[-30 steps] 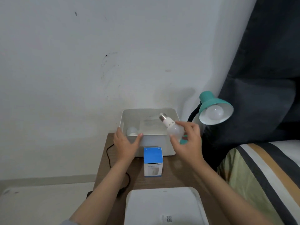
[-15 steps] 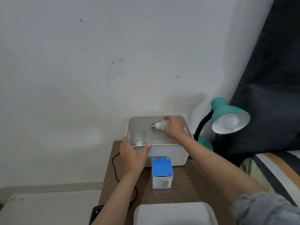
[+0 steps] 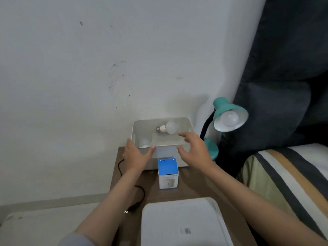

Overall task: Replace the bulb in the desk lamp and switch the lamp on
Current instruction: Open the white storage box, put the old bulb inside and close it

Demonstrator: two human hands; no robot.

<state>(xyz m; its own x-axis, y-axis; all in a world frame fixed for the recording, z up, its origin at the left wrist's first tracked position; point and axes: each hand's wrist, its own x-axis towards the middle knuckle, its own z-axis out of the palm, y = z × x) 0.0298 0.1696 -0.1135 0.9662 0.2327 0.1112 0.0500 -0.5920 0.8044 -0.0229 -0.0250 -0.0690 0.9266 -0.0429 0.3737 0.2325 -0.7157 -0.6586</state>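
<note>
Lid (image 3: 184, 222): one, white, nearest, at 6 o'clock on the worktop (image 3: 195, 185).
Box (image 3: 167, 173): one, blue-and-white, upright.
Left hand (image 3: 135, 155): fingers spread, on the bin (image 3: 190, 129) rim.
Right hand (image 3: 196, 151): fingers loose, holding nothing.
Bulbs: two in the bin (image 3: 167, 128) (image 3: 144, 142); one in the teal lamp (image 3: 229, 118) at 2 o'clock.

White bulb (image 3: 169, 128) sideways in bin (image 3: 165, 151)

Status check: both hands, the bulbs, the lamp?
Left hand open on white bin; right hand open, empty. Loose bulb in bin. Teal lamp has bulb fitted, unlit.
</note>
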